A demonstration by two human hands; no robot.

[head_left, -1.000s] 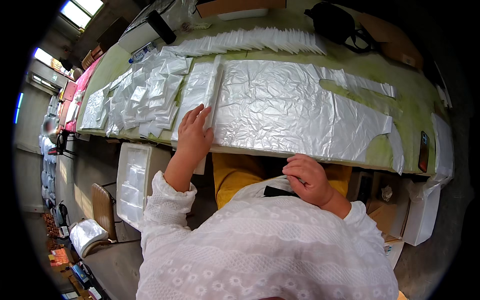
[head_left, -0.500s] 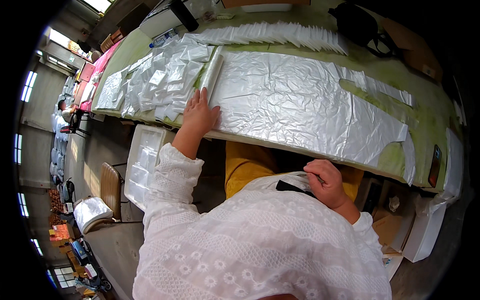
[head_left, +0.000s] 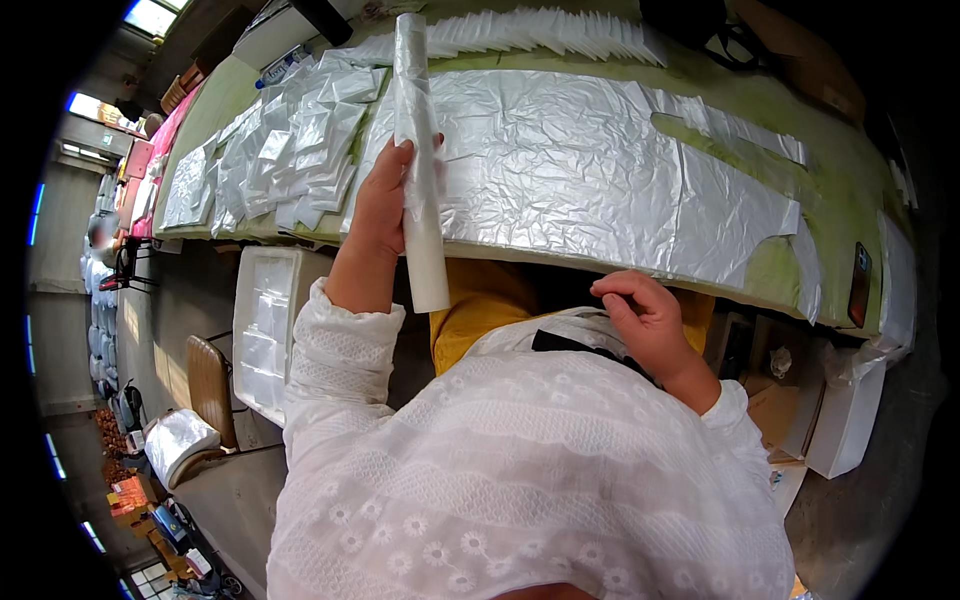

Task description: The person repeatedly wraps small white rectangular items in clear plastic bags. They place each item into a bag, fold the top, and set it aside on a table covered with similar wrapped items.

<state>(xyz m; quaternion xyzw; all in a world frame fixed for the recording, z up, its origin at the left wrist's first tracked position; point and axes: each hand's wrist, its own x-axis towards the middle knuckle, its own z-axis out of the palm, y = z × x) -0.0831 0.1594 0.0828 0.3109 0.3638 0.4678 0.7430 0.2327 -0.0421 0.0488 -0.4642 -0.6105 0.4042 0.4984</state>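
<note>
My left hand point(head_left: 382, 190) is closed round the middle of a long whitish tube point(head_left: 424, 235), apparently wrapped in clear film, and holds it up over the table's front edge. Under and beside it lies a stack or sheet of crinkled translucent plastic point(head_left: 570, 160), spread flat, with cut-out strap-like ends at the right. To the left is a heap of small folded plastic packets point(head_left: 295, 150). Near my lap, in front of the table, my right hand point(head_left: 645, 315) hangs with its fingers loosely curled and nothing visible in them.
A long row of folded packets point(head_left: 520, 35) runs along the far side of the green-covered table point(head_left: 735, 270). A phone point(head_left: 860, 285) lies at the right edge. A white plastic bin point(head_left: 242, 330) with packets and a brown chair point(head_left: 208, 385) stand at the left.
My left hand has lifted the tube off the plastic's left end and now grips it, its near end sticking out past the table edge. My right hand stays near my lap, fingers slightly looser.
</note>
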